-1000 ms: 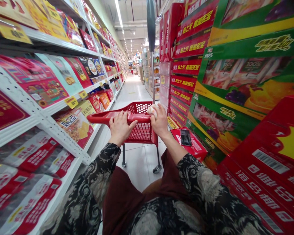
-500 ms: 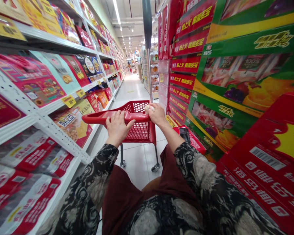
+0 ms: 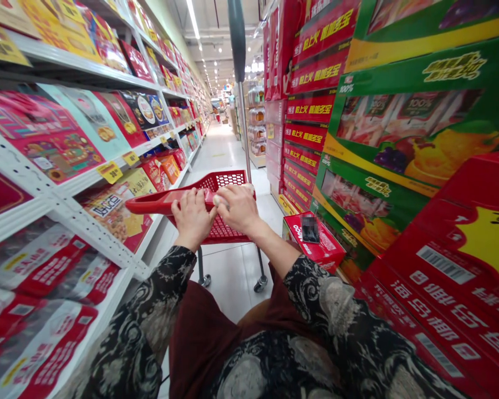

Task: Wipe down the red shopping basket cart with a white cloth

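Observation:
Both of my hands are on the red handle [image 3: 158,203] of a small shopping cart [image 3: 228,178]. My left hand [image 3: 194,217] lies over the middle of the handle, its fingers bent across the top. Beside it, nearly touching, my right hand [image 3: 239,210] presses on the handle with curled fingers. A small whitish wad, perhaps a tissue, shows at its fingertips, mostly hidden. A metal pole with a dark grip [image 3: 237,41] stands upright at the cart's right side. The inside of the basket is largely covered by my hands.
Shelves [image 3: 70,191] of packaged snacks line the left. Stacked red drink cartons [image 3: 311,111] and green juice boxes [image 3: 403,111] rise on the right. A dark phone-like object [image 3: 310,229] lies on a low red box [image 3: 330,244]. The tiled aisle [image 3: 222,147] runs ahead.
My right hand has slid left along the handle, from its right end to beside my left hand. My left thumb has drawn in. The whole view has shifted slightly.

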`<action>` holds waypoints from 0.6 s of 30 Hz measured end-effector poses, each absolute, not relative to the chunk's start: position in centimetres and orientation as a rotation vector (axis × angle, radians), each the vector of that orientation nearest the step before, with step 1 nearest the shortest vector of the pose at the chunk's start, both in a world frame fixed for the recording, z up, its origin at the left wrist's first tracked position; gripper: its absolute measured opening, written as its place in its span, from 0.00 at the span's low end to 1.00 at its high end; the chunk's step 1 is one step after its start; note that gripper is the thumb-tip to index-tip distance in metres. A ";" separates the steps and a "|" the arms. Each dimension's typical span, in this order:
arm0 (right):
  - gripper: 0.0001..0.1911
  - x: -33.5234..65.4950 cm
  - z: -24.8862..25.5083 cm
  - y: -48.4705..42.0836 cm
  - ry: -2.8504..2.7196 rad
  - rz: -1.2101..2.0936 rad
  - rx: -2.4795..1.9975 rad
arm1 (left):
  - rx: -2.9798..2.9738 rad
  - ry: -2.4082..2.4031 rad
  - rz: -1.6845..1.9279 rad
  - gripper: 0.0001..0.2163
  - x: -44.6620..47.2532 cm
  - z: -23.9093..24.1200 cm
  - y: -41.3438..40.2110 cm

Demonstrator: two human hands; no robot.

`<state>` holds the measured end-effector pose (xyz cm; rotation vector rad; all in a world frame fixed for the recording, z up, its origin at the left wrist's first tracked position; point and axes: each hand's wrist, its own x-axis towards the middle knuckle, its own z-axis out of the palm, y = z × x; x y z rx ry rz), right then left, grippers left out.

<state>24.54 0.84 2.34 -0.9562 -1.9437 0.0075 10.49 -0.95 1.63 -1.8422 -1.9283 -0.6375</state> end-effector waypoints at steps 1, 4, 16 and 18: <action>0.12 24.3 2.2 0.6 -1.959 -0.008 -0.932 | -1.844 -1.933 -0.635 0.27 10.5 1.7 -0.9; 0.13 24.7 1.6 1.2 -1.944 -0.026 -0.923 | -1.852 -1.934 -0.638 0.27 10.6 1.8 -0.7; 0.15 25.2 1.3 2.1 -1.846 0.041 -0.922 | -1.916 -1.909 -0.647 0.31 9.8 1.4 0.1; 0.15 24.2 1.8 1.4 -1.846 0.071 -0.856 | -1.933 -1.914 -0.656 0.31 9.7 1.4 0.2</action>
